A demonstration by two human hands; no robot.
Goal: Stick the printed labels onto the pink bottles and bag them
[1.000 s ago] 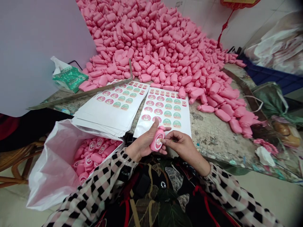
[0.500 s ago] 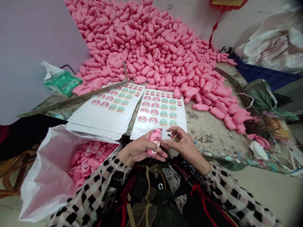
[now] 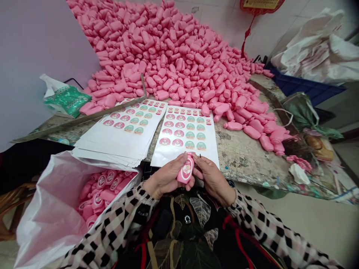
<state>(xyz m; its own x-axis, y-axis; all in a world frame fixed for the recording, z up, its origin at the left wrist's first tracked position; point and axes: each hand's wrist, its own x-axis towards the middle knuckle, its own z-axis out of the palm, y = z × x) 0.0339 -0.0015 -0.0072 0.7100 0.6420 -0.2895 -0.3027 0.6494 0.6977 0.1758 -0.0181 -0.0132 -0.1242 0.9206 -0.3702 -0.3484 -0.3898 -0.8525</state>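
A small pink plastic bottle point(image 3: 186, 170) with an oval white-edged label is tilted slightly between my hands, label up. My left hand point(image 3: 165, 177) is closed around its left side and underside. My right hand point(image 3: 212, 175) is closed against the bottle's upper right edge, thumb near the neck and fingers partly hidden behind. A tiny dark tip point(image 3: 200, 155) pokes out by the right fingers; I cannot make out what it belongs to. Just beyond lies a sticker sheet point(image 3: 175, 155) with rows of pink, green and small red labels.
Unlabelled pink bottles point(image 3: 168, 56) form a huge heap behind. At left are a stack of sticker sheets point(image 3: 109, 144), a metal bar point(image 3: 84, 120) across it and a white sack point(image 3: 47, 220) of labelled bottles. A blue crate point(image 3: 305, 84) stands far right.
My right hand has moved in from beside the bottle and now grips its upper edge. The bottle leans slightly right. The whole view has shifted a little.
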